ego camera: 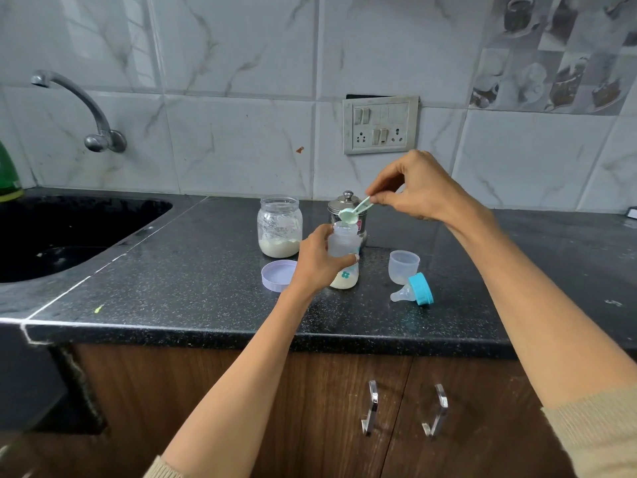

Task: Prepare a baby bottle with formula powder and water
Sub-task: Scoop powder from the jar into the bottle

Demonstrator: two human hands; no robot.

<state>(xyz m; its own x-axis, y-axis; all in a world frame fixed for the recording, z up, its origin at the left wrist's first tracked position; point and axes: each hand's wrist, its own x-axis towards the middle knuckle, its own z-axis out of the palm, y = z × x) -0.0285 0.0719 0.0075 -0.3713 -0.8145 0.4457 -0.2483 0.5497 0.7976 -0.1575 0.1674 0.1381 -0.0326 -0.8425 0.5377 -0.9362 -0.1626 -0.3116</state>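
Note:
A clear baby bottle (pixel 343 243) with a teal flower print stands on the black counter (pixel 206 305), with pale powder at its bottom. My left hand (pixel 315 262) grips its body. My right hand (pixel 417 188) pinches the handle of a mint-green scoop (pixel 351 212), tilted over the bottle's open mouth with powder falling from it. A glass jar (pixel 279 225) of formula powder stands open to the left, its lilac lid (pixel 277 274) lying in front. The teat with blue ring (pixel 415 290) lies on its side at the right, beside the clear bottle cap (pixel 403 265).
A steel canister (pixel 346 205) with a knob lid stands right behind the bottle. A black sink (pixel 69 232) with a tap (pixel 89 115) is at the left. A socket panel (pixel 381 125) is on the tiled wall. Cupboard doors with handles (pixel 370 412) are below the counter.

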